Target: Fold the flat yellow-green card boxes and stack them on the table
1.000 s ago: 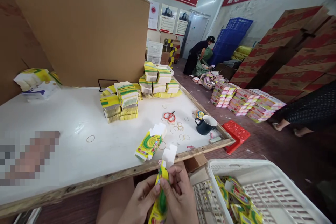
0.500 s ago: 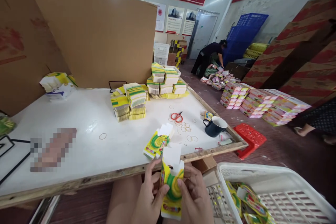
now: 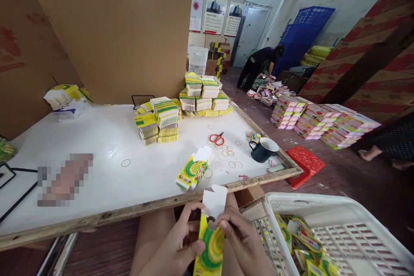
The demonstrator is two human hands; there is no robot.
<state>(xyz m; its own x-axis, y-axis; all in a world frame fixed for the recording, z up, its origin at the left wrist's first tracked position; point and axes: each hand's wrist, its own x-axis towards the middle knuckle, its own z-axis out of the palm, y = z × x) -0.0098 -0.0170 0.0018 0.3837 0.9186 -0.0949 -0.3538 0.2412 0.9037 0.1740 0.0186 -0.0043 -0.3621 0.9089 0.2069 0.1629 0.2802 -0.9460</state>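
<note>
Between my hands, over my lap, is a small yellow and green carton (image 3: 211, 246) with its white top flap raised. My left hand (image 3: 181, 241) grips the carton's left side, thumb on the front face. My right hand (image 3: 237, 235) pinches the upper right edge near the flap, thumb and fingers closed on it. Just beyond, on the white table (image 3: 106, 181), lie yellow-green cartons (image 3: 192, 170) with open white flaps. Stacks of flat folded cartons (image 3: 166, 112) stand farther back, with another pile (image 3: 203, 99) behind them to the right.
A white plastic basket (image 3: 323, 200) on my right holds several yellow-green packs. On the table are red-handled scissors (image 3: 216, 139), rubber bands (image 3: 228, 152) and a dark mug (image 3: 263, 151). A red stool (image 3: 304, 164) stands beyond. A person (image 3: 260, 62) bends over pink boxes on the floor.
My right hand has moved up from the carton's front to its top edge by the flap. The carton sits slightly lower in view, and the camera view has shifted a little.
</note>
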